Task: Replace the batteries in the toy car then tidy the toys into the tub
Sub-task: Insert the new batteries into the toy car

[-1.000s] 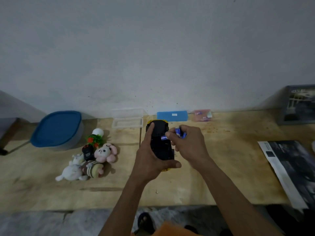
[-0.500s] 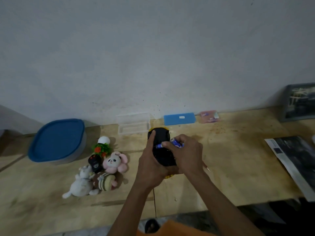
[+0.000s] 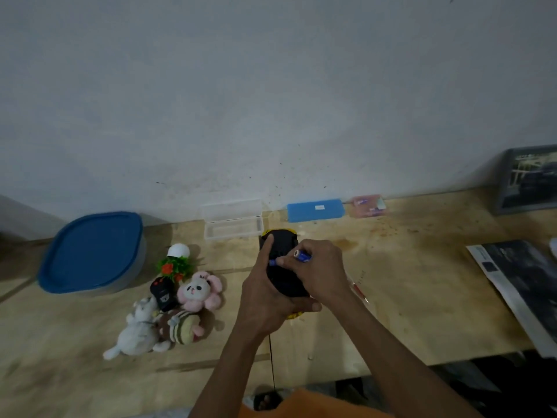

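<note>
Toy car upside down, long axis running away toward the wall, gripped in the left hand above the wooden surface.

Black underside up, yellow body peeking out at both ends. Right hand curled over it, pinching blue batteries. Left of the left hand: plush toys, then a blue-lidded tub. Beyond: pale wall.

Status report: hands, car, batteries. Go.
Left hand grips upturned toy car. Right hand pinches blue batteries at its underside. Tub lidded, plush toys still out.
</note>
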`<control>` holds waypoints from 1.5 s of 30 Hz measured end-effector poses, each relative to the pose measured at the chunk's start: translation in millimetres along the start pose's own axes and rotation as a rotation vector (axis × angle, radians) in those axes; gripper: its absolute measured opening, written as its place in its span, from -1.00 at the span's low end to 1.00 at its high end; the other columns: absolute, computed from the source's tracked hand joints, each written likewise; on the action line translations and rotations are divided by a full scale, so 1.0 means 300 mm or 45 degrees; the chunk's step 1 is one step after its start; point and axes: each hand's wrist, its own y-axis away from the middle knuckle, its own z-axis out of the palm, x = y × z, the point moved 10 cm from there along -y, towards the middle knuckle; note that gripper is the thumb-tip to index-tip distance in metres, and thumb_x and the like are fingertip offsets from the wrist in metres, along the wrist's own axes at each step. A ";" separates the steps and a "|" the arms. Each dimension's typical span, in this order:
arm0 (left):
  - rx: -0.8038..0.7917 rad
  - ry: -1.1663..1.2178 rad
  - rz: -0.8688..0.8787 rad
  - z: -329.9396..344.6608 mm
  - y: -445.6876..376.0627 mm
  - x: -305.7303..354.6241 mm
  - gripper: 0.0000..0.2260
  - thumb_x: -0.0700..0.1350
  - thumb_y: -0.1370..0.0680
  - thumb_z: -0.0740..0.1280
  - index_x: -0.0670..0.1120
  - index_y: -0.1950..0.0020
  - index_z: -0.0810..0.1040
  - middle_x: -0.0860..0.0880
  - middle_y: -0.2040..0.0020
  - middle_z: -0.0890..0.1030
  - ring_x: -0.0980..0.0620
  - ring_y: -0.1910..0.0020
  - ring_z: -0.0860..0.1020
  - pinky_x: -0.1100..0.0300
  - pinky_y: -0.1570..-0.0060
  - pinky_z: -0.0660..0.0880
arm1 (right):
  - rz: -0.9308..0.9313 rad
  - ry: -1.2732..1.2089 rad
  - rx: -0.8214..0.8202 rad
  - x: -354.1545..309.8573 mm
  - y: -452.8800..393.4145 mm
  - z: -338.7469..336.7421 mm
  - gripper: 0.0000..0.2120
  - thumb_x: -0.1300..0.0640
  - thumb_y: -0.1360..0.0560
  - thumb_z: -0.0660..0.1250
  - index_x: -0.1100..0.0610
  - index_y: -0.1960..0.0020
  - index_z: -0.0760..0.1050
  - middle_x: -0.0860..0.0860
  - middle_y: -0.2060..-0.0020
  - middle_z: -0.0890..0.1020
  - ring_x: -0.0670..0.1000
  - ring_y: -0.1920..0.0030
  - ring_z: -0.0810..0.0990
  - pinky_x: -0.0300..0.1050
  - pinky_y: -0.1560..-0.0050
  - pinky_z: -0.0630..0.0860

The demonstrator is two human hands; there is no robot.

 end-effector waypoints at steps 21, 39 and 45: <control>0.141 -0.176 -0.046 0.151 -0.081 0.094 0.28 0.01 -0.04 0.75 0.24 -0.59 0.04 0.18 -0.43 0.39 0.11 -0.39 0.40 0.12 -0.31 0.49 | 0.409 -0.892 -0.360 0.149 -0.111 -0.184 -0.79 -0.06 -0.57 0.36 0.02 -0.13 0.59 0.04 0.11 0.74 -0.02 0.23 0.47 -0.23 0.47 0.27; 0.132 -0.080 -0.044 0.131 -0.097 0.103 0.30 -0.01 -0.05 0.76 0.24 -0.60 0.03 0.26 -0.44 0.40 0.34 -0.32 0.42 0.33 -0.16 0.53 | -0.331 0.101 -0.569 -0.027 -0.160 -0.139 -0.81 0.02 -0.41 0.54 -0.01 0.06 0.56 -0.06 0.14 0.64 -0.14 0.20 0.58 -0.41 0.32 0.43; 0.111 -0.066 -0.047 0.112 -0.102 0.087 0.31 0.11 0.02 0.75 0.37 -0.55 0.03 0.21 -0.44 0.45 0.09 -0.41 0.45 -0.12 -0.16 0.60 | -0.385 0.137 -0.578 -0.050 -0.153 -0.090 -0.82 0.05 -0.40 0.55 0.01 0.04 0.62 -0.11 0.19 0.64 -0.18 0.20 0.59 -0.40 0.23 0.43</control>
